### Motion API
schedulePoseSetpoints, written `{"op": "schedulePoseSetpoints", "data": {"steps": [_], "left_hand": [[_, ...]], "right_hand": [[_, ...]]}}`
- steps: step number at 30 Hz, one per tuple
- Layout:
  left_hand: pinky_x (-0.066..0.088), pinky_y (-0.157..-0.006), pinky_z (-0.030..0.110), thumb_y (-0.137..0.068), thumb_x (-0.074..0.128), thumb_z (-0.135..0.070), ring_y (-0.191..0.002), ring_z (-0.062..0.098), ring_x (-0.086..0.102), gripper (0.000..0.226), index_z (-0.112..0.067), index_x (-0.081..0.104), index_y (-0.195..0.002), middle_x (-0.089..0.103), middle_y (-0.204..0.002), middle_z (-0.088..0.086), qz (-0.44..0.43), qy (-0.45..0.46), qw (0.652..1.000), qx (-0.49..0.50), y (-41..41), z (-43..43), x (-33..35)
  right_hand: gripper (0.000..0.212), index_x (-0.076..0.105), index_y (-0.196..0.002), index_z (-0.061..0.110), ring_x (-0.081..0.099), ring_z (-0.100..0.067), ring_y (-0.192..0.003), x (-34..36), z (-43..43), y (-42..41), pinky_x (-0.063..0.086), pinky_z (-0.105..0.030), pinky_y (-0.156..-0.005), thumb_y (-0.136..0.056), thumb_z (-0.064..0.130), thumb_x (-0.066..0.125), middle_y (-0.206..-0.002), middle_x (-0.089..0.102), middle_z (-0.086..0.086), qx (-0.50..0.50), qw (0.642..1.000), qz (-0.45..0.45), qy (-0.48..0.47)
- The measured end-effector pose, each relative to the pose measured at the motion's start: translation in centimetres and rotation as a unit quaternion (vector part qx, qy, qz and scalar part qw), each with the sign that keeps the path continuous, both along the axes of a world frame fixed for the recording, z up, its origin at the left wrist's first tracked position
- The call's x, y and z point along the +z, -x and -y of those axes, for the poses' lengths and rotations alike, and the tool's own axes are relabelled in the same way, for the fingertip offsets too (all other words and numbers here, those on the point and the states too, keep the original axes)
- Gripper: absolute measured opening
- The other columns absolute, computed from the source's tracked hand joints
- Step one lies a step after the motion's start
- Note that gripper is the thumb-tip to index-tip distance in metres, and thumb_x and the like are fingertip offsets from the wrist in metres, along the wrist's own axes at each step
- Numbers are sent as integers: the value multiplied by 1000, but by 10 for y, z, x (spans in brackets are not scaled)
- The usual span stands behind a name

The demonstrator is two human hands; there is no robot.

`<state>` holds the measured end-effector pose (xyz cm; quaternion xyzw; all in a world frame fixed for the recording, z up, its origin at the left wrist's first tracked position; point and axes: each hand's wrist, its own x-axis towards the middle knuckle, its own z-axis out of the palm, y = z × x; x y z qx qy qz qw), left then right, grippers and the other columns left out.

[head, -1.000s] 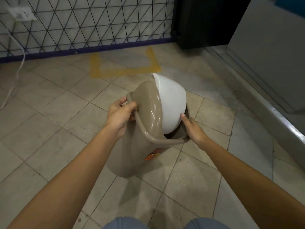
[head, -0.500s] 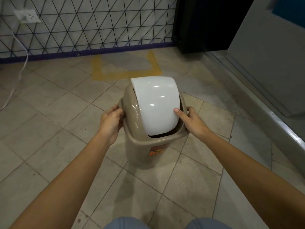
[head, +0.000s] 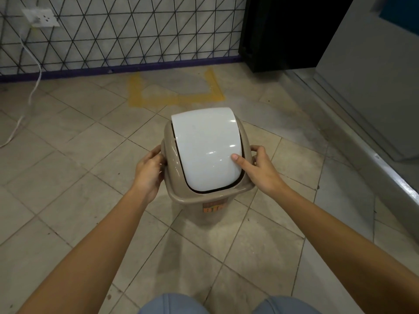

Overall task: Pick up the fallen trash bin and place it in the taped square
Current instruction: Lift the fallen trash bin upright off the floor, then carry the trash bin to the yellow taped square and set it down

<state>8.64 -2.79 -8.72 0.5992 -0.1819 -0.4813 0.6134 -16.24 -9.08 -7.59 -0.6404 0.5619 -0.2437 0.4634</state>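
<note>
A beige trash bin (head: pixel 207 200) with a white swing lid (head: pixel 207 152) is held upright above the tiled floor, seen from the top. My left hand (head: pixel 149 171) grips its left rim. My right hand (head: pixel 260 171) grips the right rim, thumb resting on the lid. The taped square (head: pixel 175 98), marked in worn yellow tape, lies on the floor just beyond the bin, against the wall's purple baseboard. An orange label shows on the bin's near side.
A wire-grid wall panel (head: pixel 118 32) stands behind the square. A white cable (head: pixel 31 94) hangs from a socket (head: pixel 42 18) at the left. A black cabinet (head: pixel 283 32) stands at the back right. A raised metal sill (head: pixel 371 155) runs along the right.
The bin has swung from tilted on its side to upright, lid facing up. Both hands moved to opposite sides of the rim, and the bin has come closer to the yellow tape.
</note>
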Motion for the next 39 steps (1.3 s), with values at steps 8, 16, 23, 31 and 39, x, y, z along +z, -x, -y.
{"op": "schedulePoseSetpoints", "data": {"steps": [8,16,23,31,39], "left_hand": [[46,-57,23,-82,47,-4,-49,3,51,57,-17,42,-137,53,-70,-1,48,-29,998,20,1,-6,-3],[42,-70,6,-88,50,-23,-95,-3,57,35,-23,58,-123,60,-114,-5,345,3,938,42,15,-31,3],[42,-96,25,-82,50,-40,-111,8,52,64,-19,40,-141,53,-120,-3,472,90,874,-68,23,-65,-5],[19,-103,6,-52,72,-63,-129,-10,16,130,-15,2,-149,27,-145,0,533,88,821,-188,17,-60,-12],[30,-101,16,-56,73,-57,-125,-12,22,120,-20,6,-149,31,-143,1,518,83,837,-152,1,-29,-10]], "right_hand": [[100,28,-136,25,43,-19,-124,-4,-7,3,45,-46,-100,-59,84,51,-137,34,1,26,995,-67,74],[121,18,-143,26,32,-14,-127,1,-15,5,37,-45,-107,-46,67,78,-134,31,6,80,980,-76,167],[143,8,-146,26,22,-14,-132,0,-17,6,31,-47,-111,-32,64,85,-143,24,4,101,973,-92,186],[148,1,-147,26,16,-10,-132,-1,-9,-2,23,-37,-111,-31,65,84,-146,19,2,110,970,-86,201],[141,9,-147,18,17,0,-125,1,16,-30,24,-33,-108,-37,53,89,-145,25,1,80,972,-72,209]]}}
